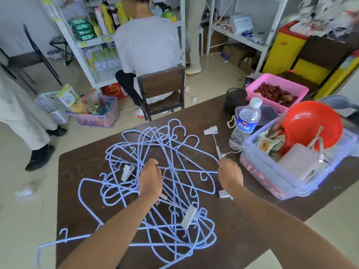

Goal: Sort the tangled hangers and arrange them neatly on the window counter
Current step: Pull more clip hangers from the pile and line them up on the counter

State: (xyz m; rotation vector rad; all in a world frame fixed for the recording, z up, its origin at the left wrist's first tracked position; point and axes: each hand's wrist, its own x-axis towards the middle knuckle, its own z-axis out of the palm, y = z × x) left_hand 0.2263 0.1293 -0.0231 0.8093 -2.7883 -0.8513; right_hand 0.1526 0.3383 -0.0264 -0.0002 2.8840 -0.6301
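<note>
A tangled heap of light blue wire hangers (167,150) covers the dark brown table (77,167), some hanging over its near left edge. Several white clip hangers lie among them, one clip (188,217) near the front. One blue hanger (186,170) runs straight across between my hands, just above the pile. My left hand (150,179) is closed on its left part. My right hand (230,172) grips its right end. My forearms hide part of the heap.
At the right of the table stand a clear plastic bin (272,177) with a red bowl (310,125), a water bottle (245,123), a black cup (235,100) and a pink basket (291,88). Behind the table a person sits on a chair (163,90). Another person stands at left.
</note>
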